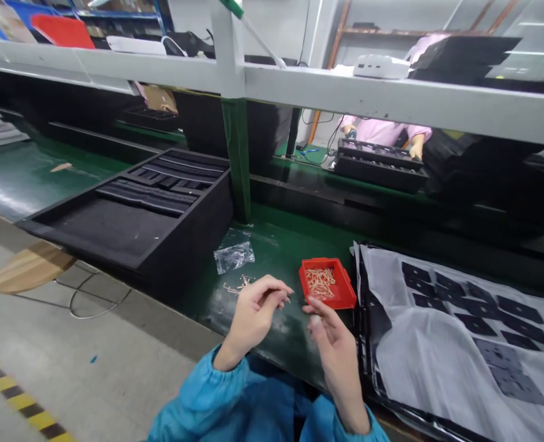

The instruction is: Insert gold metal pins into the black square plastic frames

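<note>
Both hands hover over the green table (pixel 272 239). My left hand (pixel 259 310) has its fingers curled and pinched together, with a tiny thing at the fingertips that I cannot make out. Facing it, my right hand (pixel 334 344) has thumb and fingers slightly apart, with nothing visible between them. Just beyond the right fingertips sits a red tray (pixel 344 288) with many small copper-coloured pieces (pixel 320 282). A few similar pieces (pixel 244 282) lie loose behind my left hand, near a clear plastic bag (pixel 235 256).
A large black foam-lined box (pixel 124 227) stands at the left. At the right, a black tray holds white sheeting (pixel 419 344) and dark flat plates (pixel 479 307). Behind the shelf beam (pixel 299 86), another person's hands (pixel 417 147) touch a black case (pixel 377 169).
</note>
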The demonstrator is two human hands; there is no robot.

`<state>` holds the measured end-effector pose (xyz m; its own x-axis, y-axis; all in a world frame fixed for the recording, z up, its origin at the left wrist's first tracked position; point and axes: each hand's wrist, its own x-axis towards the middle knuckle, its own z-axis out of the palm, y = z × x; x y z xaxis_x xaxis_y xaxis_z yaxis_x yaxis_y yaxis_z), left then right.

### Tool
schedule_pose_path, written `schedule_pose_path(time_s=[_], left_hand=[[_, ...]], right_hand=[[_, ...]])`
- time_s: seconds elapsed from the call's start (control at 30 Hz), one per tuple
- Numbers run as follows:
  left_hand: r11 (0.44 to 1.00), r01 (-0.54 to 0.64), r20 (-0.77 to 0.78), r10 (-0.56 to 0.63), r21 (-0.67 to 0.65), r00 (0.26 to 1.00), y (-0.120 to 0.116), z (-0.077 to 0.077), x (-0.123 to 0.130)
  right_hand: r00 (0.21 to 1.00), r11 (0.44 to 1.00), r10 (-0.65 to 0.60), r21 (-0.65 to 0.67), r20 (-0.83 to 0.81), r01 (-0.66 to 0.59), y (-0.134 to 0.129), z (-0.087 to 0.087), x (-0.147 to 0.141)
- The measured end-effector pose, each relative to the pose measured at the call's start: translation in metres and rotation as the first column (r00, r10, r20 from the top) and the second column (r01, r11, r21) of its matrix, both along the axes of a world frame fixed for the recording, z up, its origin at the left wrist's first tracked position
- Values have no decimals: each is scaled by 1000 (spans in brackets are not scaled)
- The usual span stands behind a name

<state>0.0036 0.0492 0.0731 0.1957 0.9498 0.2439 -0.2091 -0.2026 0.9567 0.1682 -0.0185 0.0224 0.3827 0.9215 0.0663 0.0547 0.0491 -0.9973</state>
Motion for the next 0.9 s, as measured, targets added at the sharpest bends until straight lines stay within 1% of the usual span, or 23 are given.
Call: schedule_pose_path(time_s=[0.07, 0.17, 0.23, 0.27, 0.3, 0.33, 0.37, 0.4, 0.43, 0.47, 0.5, 0.57, 0.6, 0.63, 0.67, 0.7, 0.77, 0.83, 0.9], left_hand=[[996, 71, -153, -63, 48, 986, -6, 0, 7], [990, 125, -330, -97, 64, 939, -13, 0, 9], [988, 146, -384, -119, 42, 916, -13, 1, 3], [990, 138, -393, -113, 37, 912, -9, 2, 1], [992, 109, -403, -78, 55, 912, -3, 3, 1], [993, 65, -413, -18, 98, 910, 5, 5, 5], [987, 19, -425, 50, 157, 904, 15, 8, 15], [975, -10, -437, 108, 221, 893, 26, 11, 33], [961, -7, -451, 137, 277, 882, 36, 16, 57], [952, 42, -471, 111, 302, 875, 44, 20, 89], [941, 128, -500, 49, 313, 865, 49, 24, 125], [902, 299, -557, -83, 310, 826, 51, 28, 202], [884, 362, -581, -133, 297, 803, 48, 28, 236], [872, 400, -601, -165, 281, 782, 42, 26, 266], [866, 425, -615, -188, 264, 766, 36, 22, 289], [864, 440, -626, -205, 245, 752, 30, 17, 306], [867, 453, -637, -232, 207, 735, 20, 4, 324], [872, 459, -634, -262, 167, 728, 19, -8, 327], [882, 452, -611, -287, 131, 737, 27, -12, 321]], right_hand=[[992, 1000, 9, -12, -123, -10, -3, 7, -10], [989, 999, -50, -16, -142, 48, -4, 13, -15], [985, 996, -87, -11, -147, 87, -3, 12, -12], [983, 994, -107, -8, -149, 107, -3, 9, -8], [980, 991, -129, -7, -152, 130, -4, 5, -4], [976, 988, -154, -7, -157, 155, -6, 0, 0], [971, 984, -176, -10, -163, 176, -7, -6, 4], [967, 981, -191, -14, -170, 191, -10, -13, 6], [964, 980, -198, -20, -178, 198, -12, -21, 8], [963, 981, -196, -26, -186, 194, -15, -29, 7], [963, 983, -186, -31, -195, 183, -17, -36, 5], [965, 987, -159, -37, -209, 154, -23, -51, -2], [965, 988, -152, -39, -212, 147, -27, -57, -6], [965, 988, -153, -39, -212, 148, -30, -62, -10], [964, 986, -166, -42, -208, 160, -34, -66, -13], [962, 983, -182, -45, -203, 177, -38, -70, -14], [956, 976, -220, -50, -195, 214, -43, -75, -13], [950, 969, -246, -48, -193, 241, -45, -79, -10], [951, 970, -241, -38, -192, 239, -44, -80, -6]])
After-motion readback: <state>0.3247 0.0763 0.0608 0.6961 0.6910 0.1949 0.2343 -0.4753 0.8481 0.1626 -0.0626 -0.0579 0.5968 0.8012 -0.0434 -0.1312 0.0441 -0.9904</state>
